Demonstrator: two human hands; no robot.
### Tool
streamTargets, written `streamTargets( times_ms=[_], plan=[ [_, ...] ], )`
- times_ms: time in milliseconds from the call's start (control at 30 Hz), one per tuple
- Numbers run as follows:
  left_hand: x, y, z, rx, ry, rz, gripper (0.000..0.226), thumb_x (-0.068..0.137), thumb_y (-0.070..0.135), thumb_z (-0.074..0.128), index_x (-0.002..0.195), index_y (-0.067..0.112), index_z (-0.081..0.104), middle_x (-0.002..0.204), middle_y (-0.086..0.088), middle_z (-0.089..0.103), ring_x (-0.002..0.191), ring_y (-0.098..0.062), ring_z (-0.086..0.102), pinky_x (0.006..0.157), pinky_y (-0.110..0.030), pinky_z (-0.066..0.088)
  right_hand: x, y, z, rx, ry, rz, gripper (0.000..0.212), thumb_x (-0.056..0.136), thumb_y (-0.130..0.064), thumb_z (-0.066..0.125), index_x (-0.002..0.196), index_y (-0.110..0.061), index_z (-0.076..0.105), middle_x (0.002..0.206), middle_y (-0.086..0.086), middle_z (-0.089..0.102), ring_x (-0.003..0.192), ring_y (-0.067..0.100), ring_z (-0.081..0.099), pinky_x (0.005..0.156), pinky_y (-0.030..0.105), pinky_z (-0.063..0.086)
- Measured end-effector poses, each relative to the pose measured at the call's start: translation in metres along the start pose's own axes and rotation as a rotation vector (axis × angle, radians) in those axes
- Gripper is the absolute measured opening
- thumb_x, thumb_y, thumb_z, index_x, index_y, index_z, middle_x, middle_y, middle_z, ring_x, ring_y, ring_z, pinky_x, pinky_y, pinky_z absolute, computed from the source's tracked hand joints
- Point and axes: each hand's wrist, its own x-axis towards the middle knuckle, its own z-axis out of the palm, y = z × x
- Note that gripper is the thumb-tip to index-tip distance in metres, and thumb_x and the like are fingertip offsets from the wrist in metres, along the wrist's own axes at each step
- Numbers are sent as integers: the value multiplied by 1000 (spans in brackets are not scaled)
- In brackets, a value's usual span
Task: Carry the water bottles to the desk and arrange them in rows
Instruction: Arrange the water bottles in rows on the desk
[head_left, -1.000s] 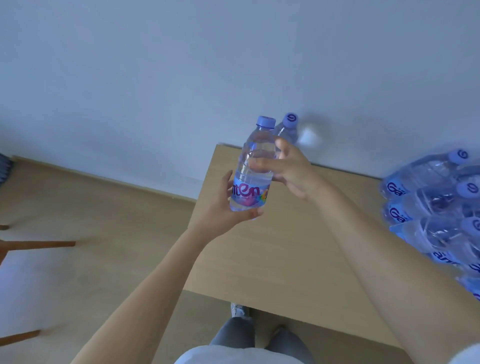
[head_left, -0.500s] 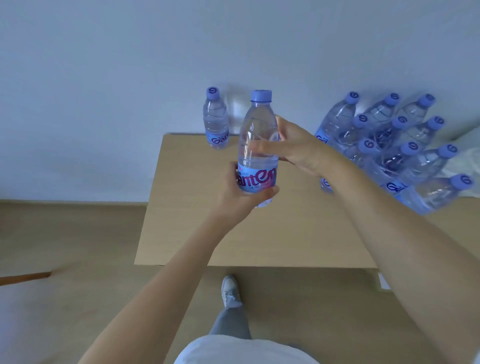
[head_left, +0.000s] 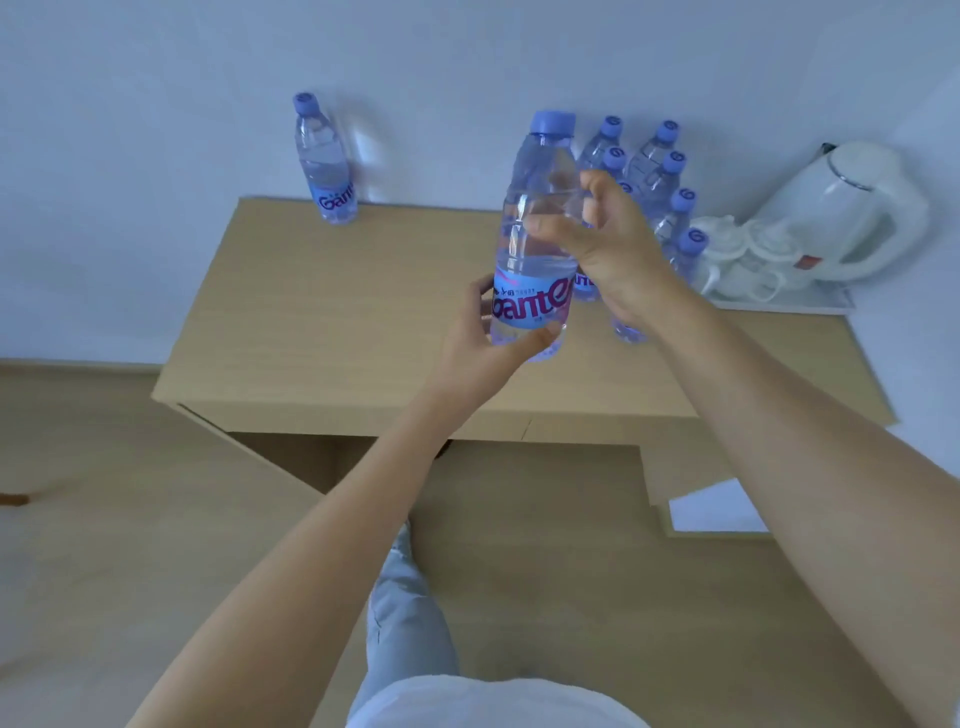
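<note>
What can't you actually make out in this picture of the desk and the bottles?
- Head view: the cluster of clear blue-capped bottles is partly hidden behind the right hand and the held clear water bottle, so its count is unclear.
- The held bottle's blue label is partly covered by the left hand.
- The white kettle is blurred, its details unreadable.

Right hand (head_left: 608, 249) looser on bottle (head_left: 535, 234)

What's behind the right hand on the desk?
Behind the right hand stands a cluster of capped water bottles on the desk; the hand covers their lower parts, so no count.
</note>
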Motion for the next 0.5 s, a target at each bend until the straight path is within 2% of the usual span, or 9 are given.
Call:
streamTargets(
  times_ms=[100, 167, 233, 300, 367, 433, 500],
  plan=[
    [-18, 0, 24, -1, 20, 36, 78, 69, 36, 84, 136, 30, 44, 121, 8, 61, 108, -5, 61, 88, -28, 53, -25, -1, -26, 46, -27, -18, 61, 75, -20, 77, 128, -7, 50, 122, 16, 68, 110, 33, 68, 96, 46, 55],
    [-27, 0, 38, 13, 37, 51, 78, 70, 33, 86, 138, 26, 46, 119, 5, 62, 107, -8, 62, 87, -28, 54, -38, 2, -41, 58, -51, -11, 57, 77, -17, 75, 128, -9, 51, 127, 19, 65, 117, 37, 64, 104, 56, 47],
    [-35, -2, 51, 30, 44, 59, 72, 72, 30, 86, 134, 24, 50, 113, 8, 62, 103, -7, 62, 85, -27, 55, -48, 7, -51, 47, -71, -8, 59, 79, -17, 73, 133, -9, 49, 130, 17, 64, 123, 35, 60, 108, 58, 43],
    [-39, -7, 59, 40, 63, 60, 66, 73, 27, 85, 129, 25, 51, 108, 12, 61, 101, -8, 62, 85, -30, 55, -53, 14, -57, 18, -73, -2, 58, 82, -18, 74, 134, -10, 50, 132, 9, 64, 128, 26, 58, 109, 54, 43],
    [-41, -17, 65, 44, 88, 56, 64, 72, 25, 86, 125, 28, 50, 107, 13, 59, 104, -13, 62, 90, -36, 54, -60, 21, -63, 3, -65, 11, 55, 85, -19, 76, 134, -13, 53, 129, -5, 66, 126, 13, 59, 99, 40, 52],
    [-39, -28, 68, 58, 88, 58, 64, 71, 24, 87, 122, 31, 49, 107, 12, 59, 105, -17, 62, 92, -41, 54, -64, 30, -67, 1, -53, 40, 49, 85, -20, 77, 130, -20, 58, 113, -20, 71, 110, 2, 66, 81, 23, 54],
    [-32, -39, 72, 85, 77, 60, 64, 70, 25, 87, 119, 32, 48, 105, 13, 58, 105, -18, 62, 93, -43, 53, -64, 40, -70, -14, -40, 67, 42, 85, -18, 77, 124, -21, 60, 89, -24, 71, 91, -2, 69, 71, 15, 52]
  ],
)
